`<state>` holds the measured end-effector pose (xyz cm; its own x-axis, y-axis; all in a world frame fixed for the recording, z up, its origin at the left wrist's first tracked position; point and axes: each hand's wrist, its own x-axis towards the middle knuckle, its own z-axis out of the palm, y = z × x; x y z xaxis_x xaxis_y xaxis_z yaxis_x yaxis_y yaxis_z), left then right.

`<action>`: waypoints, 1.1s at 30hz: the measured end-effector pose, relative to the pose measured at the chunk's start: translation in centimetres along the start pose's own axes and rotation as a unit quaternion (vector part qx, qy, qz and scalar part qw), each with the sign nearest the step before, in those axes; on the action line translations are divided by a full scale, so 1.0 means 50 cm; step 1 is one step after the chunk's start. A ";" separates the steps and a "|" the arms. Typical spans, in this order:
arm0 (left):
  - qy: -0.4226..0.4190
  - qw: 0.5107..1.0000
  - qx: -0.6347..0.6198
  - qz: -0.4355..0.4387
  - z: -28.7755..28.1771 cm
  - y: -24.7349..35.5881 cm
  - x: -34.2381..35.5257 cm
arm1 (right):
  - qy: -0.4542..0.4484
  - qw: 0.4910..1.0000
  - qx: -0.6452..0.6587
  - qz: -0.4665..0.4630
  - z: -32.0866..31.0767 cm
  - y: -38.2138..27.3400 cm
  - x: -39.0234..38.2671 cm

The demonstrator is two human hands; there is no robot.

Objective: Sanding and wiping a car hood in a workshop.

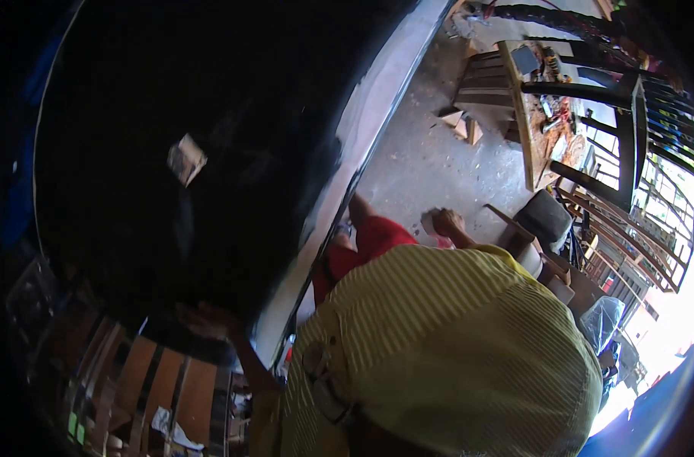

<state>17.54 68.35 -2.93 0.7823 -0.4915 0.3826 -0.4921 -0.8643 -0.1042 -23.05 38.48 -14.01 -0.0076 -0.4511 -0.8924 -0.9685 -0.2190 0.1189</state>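
Pale, angular block (187,160) lies on the smooth black tabletop (278,99), ahead of the left hand (206,321) and nearer it than the right hand (447,224); long axis unclear. Left grip looks open, fingers extended; right grip, cannot tell. Tabletop edge whitish, streaky.

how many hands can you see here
2. The left hand is over the lower part of the dark panel; the right hand is right of the red shorts. Others may be hidden in shadow.
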 end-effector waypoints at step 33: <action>-0.309 0.919 -0.148 0.194 -0.170 -0.083 -0.280 | 0.169 0.973 -0.020 -0.153 0.219 0.070 -0.062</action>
<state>5.36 79.72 -0.06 0.5492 -0.8023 -0.2339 -0.7906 -0.5895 0.1658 -29.16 48.57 -15.59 0.3688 -0.6170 -0.6952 -0.9020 -0.4183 -0.1073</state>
